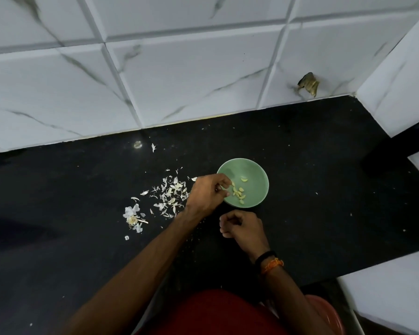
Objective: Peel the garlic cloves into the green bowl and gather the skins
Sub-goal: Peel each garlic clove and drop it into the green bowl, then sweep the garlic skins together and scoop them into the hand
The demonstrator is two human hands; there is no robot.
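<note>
A green bowl [254,175] stands on the black counter and holds several peeled garlic cloves [239,192]. My left hand [207,193] reaches over the bowl's left rim, fingertips pinching a pale clove just inside it. My right hand [243,229] hovers in front of the bowl with its fingers curled; whether anything is inside them is hidden. A scatter of white garlic skins [171,194] lies left of the bowl. The bulb's papery stem and root remains [133,217] lie farther left.
The black counter [324,189] runs back to a white marbled tile wall [179,68], with a side wall at the right. A damaged spot [309,83] marks the tile near the corner. A red seat edge [324,310] shows at the bottom.
</note>
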